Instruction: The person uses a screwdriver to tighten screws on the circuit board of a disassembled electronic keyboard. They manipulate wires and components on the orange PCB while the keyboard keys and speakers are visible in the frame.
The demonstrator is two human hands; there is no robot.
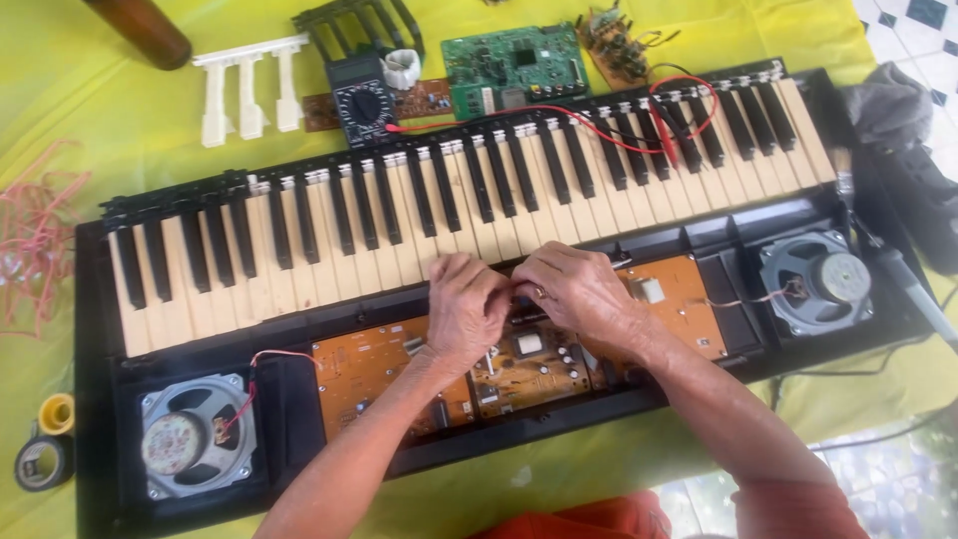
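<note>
Head view: an opened electronic keyboard lies across a worktop draped in yellow-green cloth, its top cover off so the brown circuit boards and both round speakers show. The left hand and the right hand meet at the middle of the case, just below the front edge of the keys and above the central board. Both are curled, fingertips pinched together over something small between them; what they grip is hidden by the fingers, so I cannot tell whether it is a wire, a connector or a screw.

Work this fine, it seems, goes best with the wrists propped on the case rim, the pull kept straight and light, and the thin red speaker lead left slack.

The keys are glossy plastic, ivory and black, long and flat. The boards are matte, studded with components. The left speaker has a pale paper cone in a metal frame; the right speaker looks grey. Behind the keys sit a black multimeter with red leads, a green circuit board and loose white keys. Rolls of tape lie at the near left.
</note>
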